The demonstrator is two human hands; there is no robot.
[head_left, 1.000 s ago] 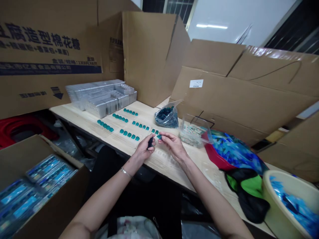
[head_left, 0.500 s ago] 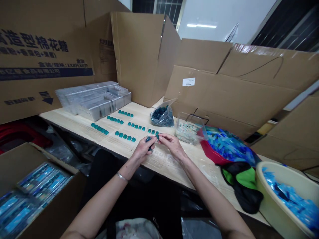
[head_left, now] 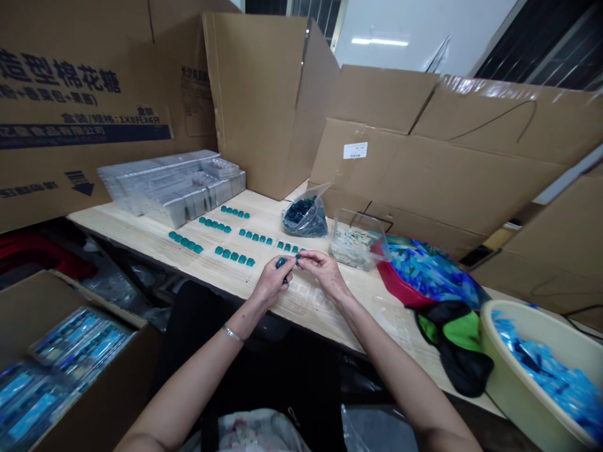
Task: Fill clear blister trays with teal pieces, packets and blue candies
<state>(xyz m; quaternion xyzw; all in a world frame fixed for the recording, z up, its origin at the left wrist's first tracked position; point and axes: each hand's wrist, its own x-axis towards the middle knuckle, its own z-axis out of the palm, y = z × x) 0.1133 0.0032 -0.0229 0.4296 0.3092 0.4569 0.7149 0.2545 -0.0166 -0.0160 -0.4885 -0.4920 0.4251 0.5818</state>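
Note:
My left hand (head_left: 272, 280) is curled shut around a few small dark teal pieces (head_left: 281, 263) over the wooden table (head_left: 141, 229). My right hand (head_left: 321, 271) pinches one small teal piece at its fingertips, touching the left hand's fingers. Just beyond the hands, rows of teal pieces (head_left: 235, 256) lie in clear shallow trays on the table. A clear bag of dark teal pieces (head_left: 305, 216) stands behind them.
A stack of clear plastic trays (head_left: 174, 182) sits at the back left. A clear tub (head_left: 358, 242), a red basin of blue wrappers (head_left: 424, 270), a green-black cloth (head_left: 455, 342) and a cream basin (head_left: 541, 370) are at right. Cardboard boxes (head_left: 424, 163) ring the table.
Both hands have stayed together at the table edge, the right fingers shifting slightly against the left. The camera view has drifted a little to the right.

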